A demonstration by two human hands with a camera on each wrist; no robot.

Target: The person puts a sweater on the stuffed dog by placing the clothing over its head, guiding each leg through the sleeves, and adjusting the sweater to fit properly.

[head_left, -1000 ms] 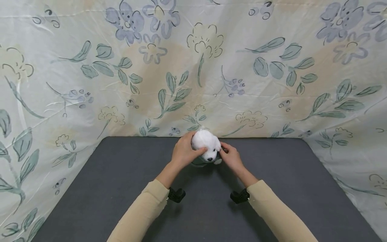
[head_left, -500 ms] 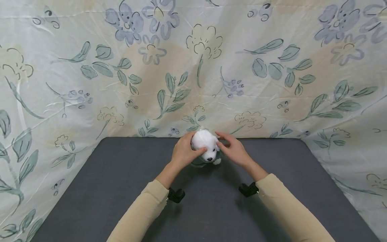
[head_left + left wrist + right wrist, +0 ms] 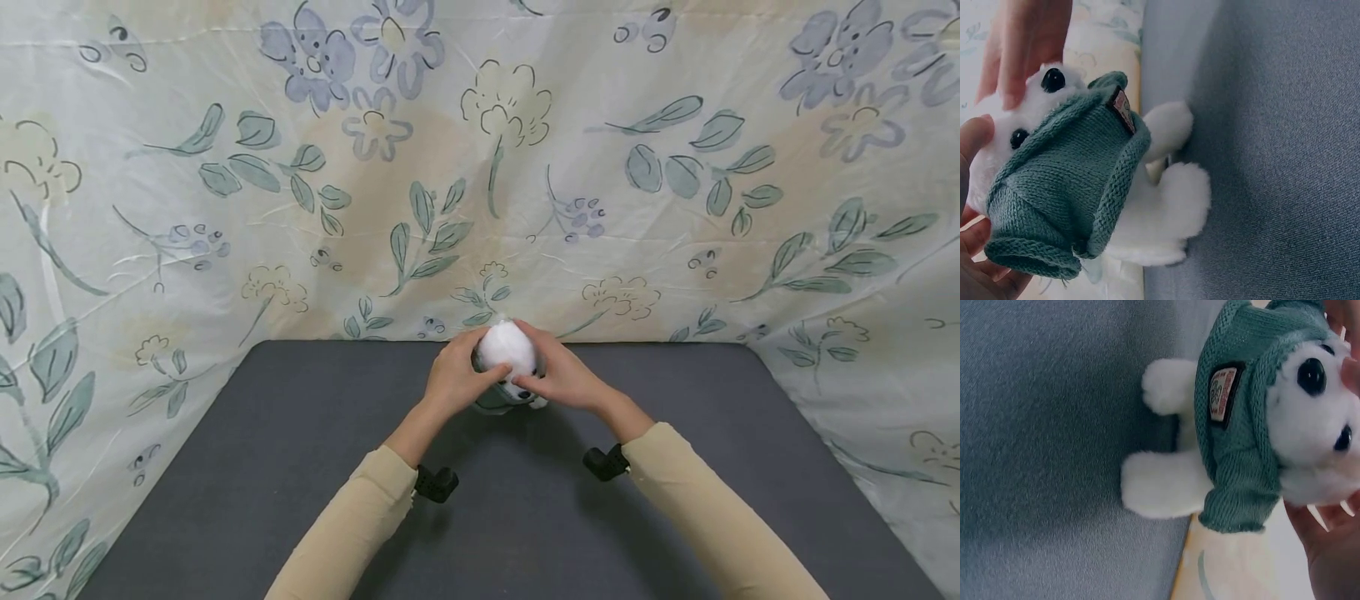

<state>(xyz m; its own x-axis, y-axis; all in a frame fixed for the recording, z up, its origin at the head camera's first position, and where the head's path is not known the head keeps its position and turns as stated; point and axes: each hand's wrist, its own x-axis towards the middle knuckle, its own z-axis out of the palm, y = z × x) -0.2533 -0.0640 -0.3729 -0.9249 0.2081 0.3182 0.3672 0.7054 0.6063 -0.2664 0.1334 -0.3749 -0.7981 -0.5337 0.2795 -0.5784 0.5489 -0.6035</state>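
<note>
A white plush dog (image 3: pixel 508 346) sits at the far side of the grey table, its feet on the surface. It wears a green knitted sweater (image 3: pixel 1072 169) with a small label (image 3: pixel 1223 395) on the chest. My left hand (image 3: pixel 453 371) holds the head from the left, thumb across the front near the face. From the other side my right hand (image 3: pixel 561 375) grips the head too, its thumb close to the black nose (image 3: pixel 1312 376). Between them the hands cover the ears and much of the face in the head view.
The grey table (image 3: pixel 315 475) ends just behind the dog. A pale floral cloth (image 3: pixel 360 208) hangs behind it and along both sides. Black wrist cameras sit beneath both cream sleeves (image 3: pixel 352 517).
My right hand has gone from the dog's right side beside the ear up and leftward onto its head, covering more of the face. The left hand and the dog have stayed in place.
</note>
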